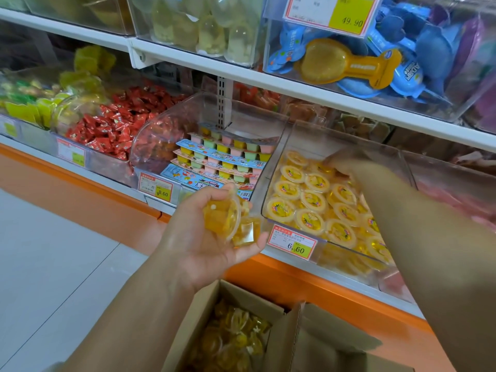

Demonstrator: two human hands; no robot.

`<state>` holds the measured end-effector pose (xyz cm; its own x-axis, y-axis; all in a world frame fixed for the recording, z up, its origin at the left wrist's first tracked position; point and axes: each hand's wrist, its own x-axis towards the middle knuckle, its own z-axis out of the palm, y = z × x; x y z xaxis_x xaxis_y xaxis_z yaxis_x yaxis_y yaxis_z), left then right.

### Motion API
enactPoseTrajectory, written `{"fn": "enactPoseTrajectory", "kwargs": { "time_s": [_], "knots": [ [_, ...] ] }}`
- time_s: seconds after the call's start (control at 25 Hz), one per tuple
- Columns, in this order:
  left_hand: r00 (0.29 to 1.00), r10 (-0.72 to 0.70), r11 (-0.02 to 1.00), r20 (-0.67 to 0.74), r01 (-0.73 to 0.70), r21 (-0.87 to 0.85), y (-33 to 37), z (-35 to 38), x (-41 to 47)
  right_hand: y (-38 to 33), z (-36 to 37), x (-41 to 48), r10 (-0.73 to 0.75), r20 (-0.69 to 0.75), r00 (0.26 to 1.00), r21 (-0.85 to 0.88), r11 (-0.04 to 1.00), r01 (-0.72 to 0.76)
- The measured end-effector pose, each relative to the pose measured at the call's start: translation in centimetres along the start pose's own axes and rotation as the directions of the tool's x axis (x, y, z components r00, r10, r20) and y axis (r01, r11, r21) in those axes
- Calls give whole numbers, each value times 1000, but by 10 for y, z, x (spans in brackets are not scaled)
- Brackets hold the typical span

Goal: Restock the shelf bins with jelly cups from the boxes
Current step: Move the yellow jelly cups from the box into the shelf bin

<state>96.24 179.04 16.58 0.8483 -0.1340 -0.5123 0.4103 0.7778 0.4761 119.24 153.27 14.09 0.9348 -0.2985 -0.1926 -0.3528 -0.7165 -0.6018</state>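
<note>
Left hand point(209, 237) clasps two cups point(228, 218), tipped sideways; rims point 3 o'clock at bin point(271, 183), long axis 9-to-3; right hand point(341, 165) deep in bin at 1 o'clock, blurred, grip cannot tell; bin floor mostly covered, lids up; box point(241, 342) at 6 o'clock well stocked; judged midway.

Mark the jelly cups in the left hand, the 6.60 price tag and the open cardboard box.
jelly cups point(224, 217), head view, clear side of the larger cup.
6.60 price tag point(292, 241), head view, middle of its printed face.
cardboard box point(251, 299), head view, inner face of its far wall.
</note>
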Motion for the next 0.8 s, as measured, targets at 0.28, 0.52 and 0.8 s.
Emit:
{"fn": "enactPoseTrajectory", "kwargs": {
  "time_s": [0.28, 0.52, 0.8],
  "knots": [
    [999, -22, 1000, 25, 22, -10, -3, 1, 2, 3, 4, -8, -113, 44, 993, 80, 991, 109],
    [999, -39, 999, 20, 39, -14, -4, 3, 2, 1, 3, -17, -205, 81, 975, -55, 976, 210],
    [996, -48, 999, 71, 49, -18, -5, 3, 1, -5, -4, -34, -303, -44, 952, -152, 944, 294]
  ]
}}
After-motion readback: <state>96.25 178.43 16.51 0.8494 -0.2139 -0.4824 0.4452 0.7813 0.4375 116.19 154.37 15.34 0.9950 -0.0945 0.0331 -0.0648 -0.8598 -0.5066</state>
